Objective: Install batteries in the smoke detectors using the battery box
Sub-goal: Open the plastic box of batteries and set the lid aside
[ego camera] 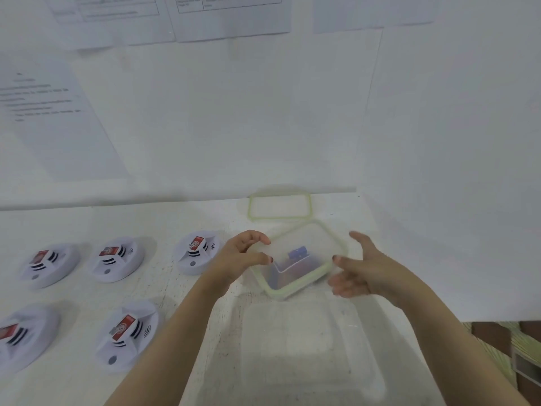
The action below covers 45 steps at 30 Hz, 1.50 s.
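Head view: the battery box (292,285), clear with a pale green rim, sits on the white table (181,288) directly between the two hands, turned askew so its long axis appears to run from 8 o'clock to 2 o'clock. The left hand (243,256) is at the box's 9 o'clock corner, its fingers and thumb curled in a C over the rim; blur hides whether it truly grips, so I cannot tell. The right hand (363,271) is at 3 o'clock, released, with fingers straight and spread and its thumb tip at the rim. Both hands are about equally near, the left perhaps the closer.

Inside the box lie a bluish piece and something reddish, probably batteries; their number cannot be read.

One box, one loose lid (279,206) at its 12 o'clock against the wall, and one larger clear tub (292,347) at its 6 o'clock. Five smoke detectors (117,259) lie out at 9 o'clock, three in the far row and two in the near row, each with a red block on top. The next reach would likely go into the box and then leftward.
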### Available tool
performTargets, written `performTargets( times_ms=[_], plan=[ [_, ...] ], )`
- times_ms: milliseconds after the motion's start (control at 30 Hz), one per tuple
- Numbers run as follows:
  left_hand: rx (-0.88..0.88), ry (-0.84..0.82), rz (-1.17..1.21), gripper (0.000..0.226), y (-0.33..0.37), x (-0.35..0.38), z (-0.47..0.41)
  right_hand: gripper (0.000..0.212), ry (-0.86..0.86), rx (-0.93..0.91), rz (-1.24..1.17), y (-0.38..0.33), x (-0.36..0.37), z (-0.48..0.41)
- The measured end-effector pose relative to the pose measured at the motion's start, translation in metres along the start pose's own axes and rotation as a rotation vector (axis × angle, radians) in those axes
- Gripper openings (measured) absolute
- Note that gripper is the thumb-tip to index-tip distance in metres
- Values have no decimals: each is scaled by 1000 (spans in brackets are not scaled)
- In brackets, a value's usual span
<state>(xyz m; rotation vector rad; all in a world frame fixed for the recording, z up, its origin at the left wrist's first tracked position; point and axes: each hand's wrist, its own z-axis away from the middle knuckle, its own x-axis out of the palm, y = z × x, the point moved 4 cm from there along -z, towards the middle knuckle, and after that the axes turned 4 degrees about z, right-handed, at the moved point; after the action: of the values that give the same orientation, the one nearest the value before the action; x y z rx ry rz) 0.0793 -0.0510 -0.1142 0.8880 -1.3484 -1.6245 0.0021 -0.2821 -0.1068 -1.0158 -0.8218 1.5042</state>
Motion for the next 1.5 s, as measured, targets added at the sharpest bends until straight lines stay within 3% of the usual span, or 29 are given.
performTargets(
  times_ms=[100, 300, 400, 533, 733, 1067, 1167, 1267, 1400, 1500],
  plan=[
    [7, 4, -70, 32, 2, 4, 1, 80, 145, -134, -68, -10, 3, -11],
    [-41, 32, -127, 18, 3, 12, -4, 80, 64, -64, -94, -14, 17, -28],
    [-72, 12, 13, 16, 3, 10, -6, 82, 54, -54, -122, -16, 12, -36],
    [-111, -6, 240, 46, 3, 10, -11, 73, -43, 18, -302, -13, 14, -42],
    [-250, -39, 432, 43, -4, 12, -17, 52, -135, 73, -465, -12, 18, -49],
    [-159, -22, 446, 39, -6, 4, -17, 38, -189, 23, -566, -3, 22, -54],
    [-124, -26, 384, 38, -5, 6, -14, 39, -105, -82, -452, -11, 20, -55],
    [-87, 51, 326, 39, -6, 8, -11, 29, -133, -159, -226, -16, 23, -44],
    [26, 228, 177, 34, -8, 13, -4, 53, -193, -140, 74, -9, 22, -22],
    [62, 255, 85, 31, -7, 15, -1, 55, -165, -179, 186, -14, 22, -15]
  ],
)
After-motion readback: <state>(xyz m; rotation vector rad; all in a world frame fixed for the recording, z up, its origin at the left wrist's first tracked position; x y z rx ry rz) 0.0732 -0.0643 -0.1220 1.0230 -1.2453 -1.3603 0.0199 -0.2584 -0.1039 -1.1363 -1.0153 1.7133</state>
